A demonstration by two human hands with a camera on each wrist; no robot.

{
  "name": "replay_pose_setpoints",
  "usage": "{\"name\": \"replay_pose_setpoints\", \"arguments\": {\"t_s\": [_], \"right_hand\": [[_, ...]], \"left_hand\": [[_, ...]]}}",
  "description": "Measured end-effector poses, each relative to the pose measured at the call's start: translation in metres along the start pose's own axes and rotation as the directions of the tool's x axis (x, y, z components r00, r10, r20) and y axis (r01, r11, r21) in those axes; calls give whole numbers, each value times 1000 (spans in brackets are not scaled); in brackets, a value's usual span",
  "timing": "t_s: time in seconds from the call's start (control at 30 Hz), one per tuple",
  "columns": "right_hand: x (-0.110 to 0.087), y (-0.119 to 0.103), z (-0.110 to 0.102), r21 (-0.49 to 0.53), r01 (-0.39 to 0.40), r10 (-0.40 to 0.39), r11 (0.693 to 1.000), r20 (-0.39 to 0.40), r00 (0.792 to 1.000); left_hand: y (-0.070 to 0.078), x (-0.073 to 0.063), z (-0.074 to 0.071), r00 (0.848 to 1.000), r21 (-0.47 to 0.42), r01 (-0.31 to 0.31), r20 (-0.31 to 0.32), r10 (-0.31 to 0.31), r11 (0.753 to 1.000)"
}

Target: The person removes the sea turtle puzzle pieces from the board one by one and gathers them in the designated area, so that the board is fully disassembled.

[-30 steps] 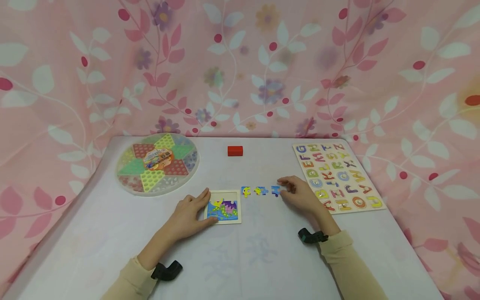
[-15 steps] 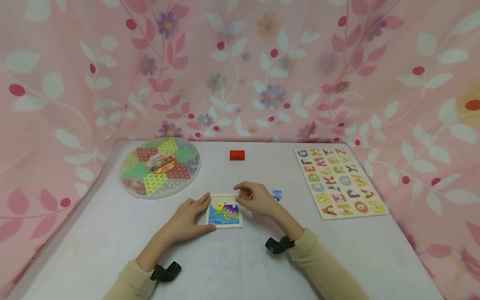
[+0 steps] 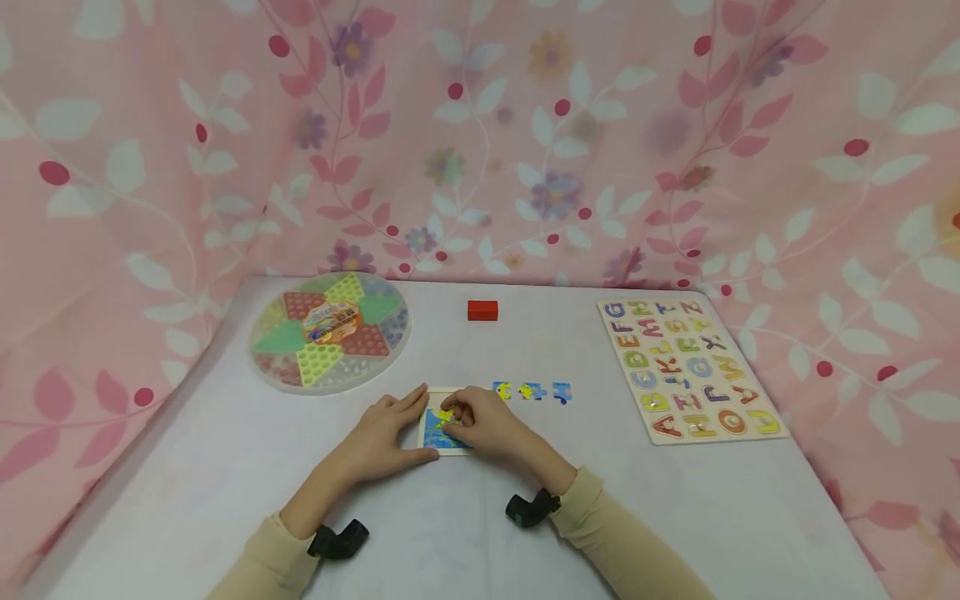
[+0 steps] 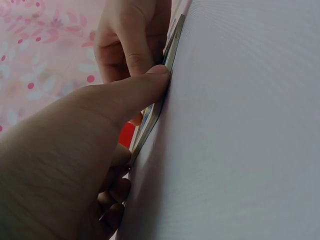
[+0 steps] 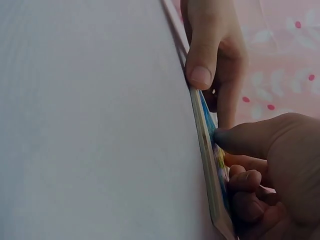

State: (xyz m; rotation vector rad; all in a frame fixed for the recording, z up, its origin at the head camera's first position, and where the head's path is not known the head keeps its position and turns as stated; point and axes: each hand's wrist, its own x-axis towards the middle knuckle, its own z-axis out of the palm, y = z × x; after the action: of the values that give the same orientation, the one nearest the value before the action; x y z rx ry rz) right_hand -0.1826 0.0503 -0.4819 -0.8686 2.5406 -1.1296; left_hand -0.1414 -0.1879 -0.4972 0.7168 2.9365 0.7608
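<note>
A small wooden jigsaw tray (image 3: 441,402) lies on the white table, its blue, green and yellow picture partly covered and a strip at the top bare. My left hand (image 3: 381,435) holds its left side, thumb on the near edge and index finger at the far corner. Over the picture, my right hand (image 3: 491,425) has thumb and index fingertip together on a jigsaw piece with yellow, mostly hidden by the fingers. In the right wrist view the right thumb (image 5: 245,139) touches the picture. Three loose pieces (image 3: 531,391) lie in a row to the tray's right.
A round Chinese checkers board (image 3: 352,369) stands at the back left. A red block (image 3: 482,311) is at the back middle. On the right lies an alphabet puzzle board (image 3: 637,408). Pink floral cloth (image 3: 480,167) hangs behind the table.
My right hand has moved left from the loose pieces, past the tray's right edge, onto the picture. The left hand keeps its place on the tray. The head view has shifted slightly.
</note>
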Motion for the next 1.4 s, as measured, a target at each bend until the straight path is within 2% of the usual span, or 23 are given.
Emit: {"name": "replay_pose_setpoints", "arguments": {"t_s": [0.13,0.3,0.8,1.4], "right_hand": [[-1,2,1,-42,5,-6,999,-23,1000],[-1,-2,3,-53,-7,5,999,-29,1000],[-1,-8,11,-50,-68,66,996,-30,997],[-2,-7,9,-26,-56,55,998,-42,998]], "left_hand": [[-1,2,0,1000,5,-19,-4,19,1000],[-1,3,0,1000,14,-8,4,8,1000],[-1,1,1,1000,-5,24,18,-24,1000],[2,1,-1,999,-6,31,23,-31,999]]}}
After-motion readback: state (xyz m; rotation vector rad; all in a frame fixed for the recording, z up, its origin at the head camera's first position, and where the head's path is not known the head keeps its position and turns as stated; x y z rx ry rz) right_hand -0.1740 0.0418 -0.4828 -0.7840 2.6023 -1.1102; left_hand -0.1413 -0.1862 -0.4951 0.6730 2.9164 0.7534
